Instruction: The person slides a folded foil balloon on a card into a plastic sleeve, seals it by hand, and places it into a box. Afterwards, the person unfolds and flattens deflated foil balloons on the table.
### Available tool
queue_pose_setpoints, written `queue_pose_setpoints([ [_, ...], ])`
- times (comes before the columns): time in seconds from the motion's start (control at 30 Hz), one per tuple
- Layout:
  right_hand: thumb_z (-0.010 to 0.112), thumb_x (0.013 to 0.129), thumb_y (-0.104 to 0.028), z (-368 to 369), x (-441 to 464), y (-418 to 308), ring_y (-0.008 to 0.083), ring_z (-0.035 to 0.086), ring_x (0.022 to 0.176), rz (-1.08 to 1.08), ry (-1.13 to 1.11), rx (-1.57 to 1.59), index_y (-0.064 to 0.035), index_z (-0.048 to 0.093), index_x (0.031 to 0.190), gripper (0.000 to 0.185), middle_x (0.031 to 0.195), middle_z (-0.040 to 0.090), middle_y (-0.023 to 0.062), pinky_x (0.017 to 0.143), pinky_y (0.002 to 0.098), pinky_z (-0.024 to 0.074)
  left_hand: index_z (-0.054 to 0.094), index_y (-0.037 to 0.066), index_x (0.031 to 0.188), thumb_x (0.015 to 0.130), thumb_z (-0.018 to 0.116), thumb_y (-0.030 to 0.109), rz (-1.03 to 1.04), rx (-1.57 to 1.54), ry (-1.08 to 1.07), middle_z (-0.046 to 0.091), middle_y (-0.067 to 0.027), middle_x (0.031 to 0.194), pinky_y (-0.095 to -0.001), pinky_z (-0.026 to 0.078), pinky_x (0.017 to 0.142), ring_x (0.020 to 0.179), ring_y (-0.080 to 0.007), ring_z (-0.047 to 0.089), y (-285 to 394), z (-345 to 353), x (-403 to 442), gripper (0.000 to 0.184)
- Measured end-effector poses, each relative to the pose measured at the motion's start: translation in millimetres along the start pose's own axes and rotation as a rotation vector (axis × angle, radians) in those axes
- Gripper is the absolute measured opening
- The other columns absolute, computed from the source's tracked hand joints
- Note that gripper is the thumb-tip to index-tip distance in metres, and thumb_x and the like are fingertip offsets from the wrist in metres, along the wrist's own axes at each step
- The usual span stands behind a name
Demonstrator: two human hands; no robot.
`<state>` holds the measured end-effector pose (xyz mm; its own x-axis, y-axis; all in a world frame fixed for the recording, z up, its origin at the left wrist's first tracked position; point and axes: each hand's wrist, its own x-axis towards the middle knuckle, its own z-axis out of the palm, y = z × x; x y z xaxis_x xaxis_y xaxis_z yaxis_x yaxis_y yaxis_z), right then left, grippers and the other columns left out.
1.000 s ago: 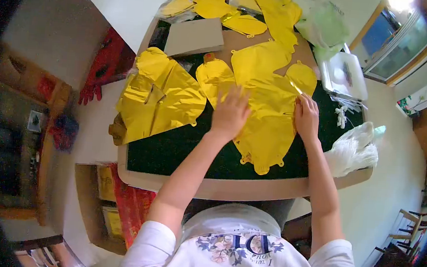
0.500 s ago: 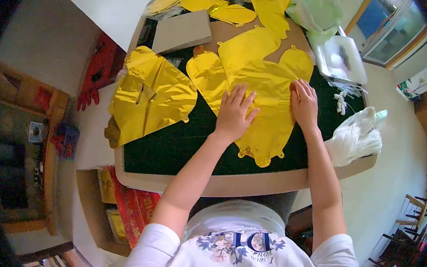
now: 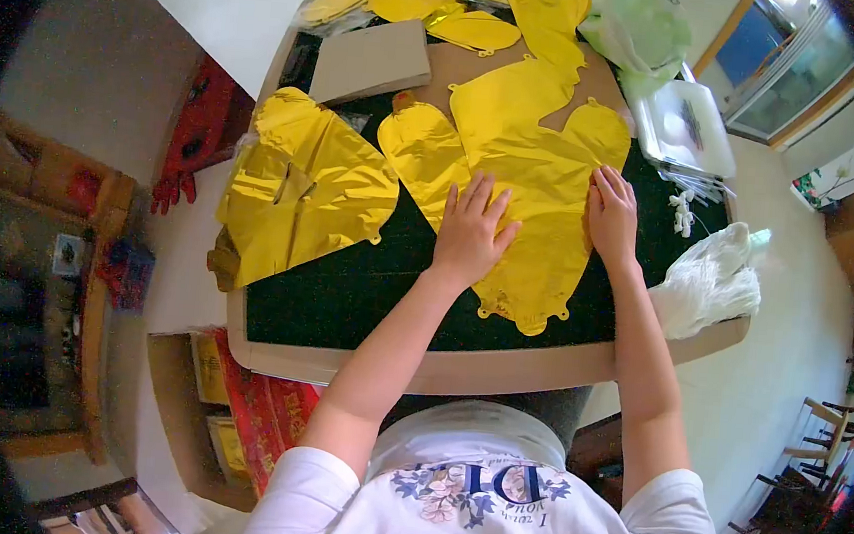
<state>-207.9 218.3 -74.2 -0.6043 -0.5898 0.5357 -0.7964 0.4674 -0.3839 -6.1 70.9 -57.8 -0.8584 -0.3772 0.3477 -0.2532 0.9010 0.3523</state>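
A flat gold foil balloon (image 3: 545, 231) lies on the dark green tabletop, wrinkled, with small tabs along its lower end. My left hand (image 3: 472, 235) rests palm down on its left side with the fingers spread. At the right edge of the same balloon is my right hand (image 3: 613, 221), its fingers close together and lying on the foil; the thumb is mostly hidden. Left of both hands lies another gold foil piece (image 3: 307, 192), creased. A narrower foil lobe (image 3: 423, 151) sits between that piece and the balloon.
More gold foil pieces (image 3: 476, 30) lie at the far side beside a grey-beige box (image 3: 371, 62). On the right are a green plastic bag (image 3: 641, 33), a stack of clear packets (image 3: 686, 132), white ties (image 3: 683, 212) and a white plastic bag (image 3: 709, 284). The table's beige rim (image 3: 439, 373) runs nearest my body.
My right hand's fingers have straightened slightly at the foil edge. My left hand stays in the same place on the foil. The view has shifted a little.
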Motion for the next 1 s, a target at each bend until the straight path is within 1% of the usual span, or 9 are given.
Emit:
queue_pose_setpoints([
  [0.07,0.058,0.090,-0.016,4.7,-0.9,6.1,0.0334,0.051,0.122,0.011,-0.009,0.024,-0.0076,0.066,0.115,0.028,0.127,0.058,0.0165,0.104,0.0436,0.0386,0.054,0.009,0.130,0.093,0.054,0.036,0.000,0.016,-0.018,0.045,-0.0159,0.142,-0.0555,0.022,0.112,0.136,-0.0318,0.036,-0.6,0.7,-0.4,0.046],
  [0.17,0.060,0.088,-0.018,-4.8,0.7,-7.8,0.0342,0.049,0.124,0.003,0.011,0.010,-0.0078,0.067,0.113,0.028,0.131,0.055,0.0178,0.104,0.0432,0.0389,0.054,0.009,0.130,0.093,0.054,0.036,-0.004,0.029,-0.031,0.046,-0.0157,0.141,-0.0567,0.022,0.112,0.137,-0.0305,0.035,0.2,0.7,0.5,0.046],
  [0.27,0.063,0.087,-0.020,0.6,-1.1,-0.4,0.0350,0.047,0.125,-0.055,0.004,-0.064,-0.0081,0.068,0.112,0.028,0.134,0.052,0.0184,0.105,0.0429,0.0390,0.054,0.009,0.131,0.093,0.054,0.036,-0.012,0.027,-0.036,0.046,-0.0155,0.141,-0.0572,0.022,0.112,0.138,-0.0297,0.035,0.2,0.7,0.8,0.046],
  [0.53,0.065,0.085,-0.021,-4.0,-0.8,-5.5,0.0358,0.048,0.124,-0.047,0.000,-0.028,-0.0085,0.068,0.111,0.029,0.130,0.054,0.0186,0.104,0.0432,0.0393,0.052,0.010,0.131,0.091,0.057,0.032,-0.009,0.001,-0.028,0.046,-0.0146,0.140,-0.0572,0.023,0.111,0.136,-0.0297,0.037,-1.5,1.9,0.1,0.046],
  [0.73,0.066,0.085,-0.020,-3.0,0.1,-6.0,0.0360,0.049,0.122,-0.048,0.010,-0.020,-0.0078,0.067,0.110,0.028,0.128,0.055,0.0186,0.103,0.0439,0.0403,0.054,0.011,0.129,0.090,0.059,0.030,-0.004,0.036,0.031,0.044,-0.0145,0.141,-0.0576,0.024,0.110,0.136,-0.0292,0.037,2.6,-0.9,2.4,0.044],
  [0.83,0.065,0.085,-0.020,-2.8,1.0,-5.4,0.0360,0.050,0.121,-0.045,0.010,-0.014,-0.0080,0.067,0.110,0.028,0.127,0.056,0.0186,0.103,0.0439,0.0401,0.052,0.011,0.132,0.090,0.058,0.033,0.181,0.083,-0.002,0.040,-0.0146,0.146,-0.0582,0.023,0.110,0.138,-0.0293,0.034,23.9,-13.5,-0.1,0.047],
  [0.93,0.063,0.087,-0.020,-5.4,-1.3,-6.1,0.0360,0.050,0.120,-0.031,-0.020,-0.019,-0.0075,0.066,0.113,0.029,0.127,0.056,0.0184,0.103,0.0438,0.0399,0.048,0.012,0.136,0.091,0.056,0.039,0.287,0.026,-0.193,0.035,-0.0148,0.149,-0.0587,0.022,0.111,0.141,-0.0299,0.029,40.5,-8.2,-14.9,0.053],
  [1.0,0.062,0.088,-0.020,-7.4,1.5,-9.8,0.0361,0.051,0.119,-0.015,-0.023,-0.009,-0.0068,0.064,0.116,0.031,0.127,0.056,0.0184,0.103,0.0438,0.0398,0.046,0.013,0.138,0.091,0.055,0.042,0.291,0.010,-0.245,0.032,-0.0148,0.151,-0.0586,0.021,0.111,0.142,-0.0303,0.027,38.3,-4.7,-19.8,0.056],
])
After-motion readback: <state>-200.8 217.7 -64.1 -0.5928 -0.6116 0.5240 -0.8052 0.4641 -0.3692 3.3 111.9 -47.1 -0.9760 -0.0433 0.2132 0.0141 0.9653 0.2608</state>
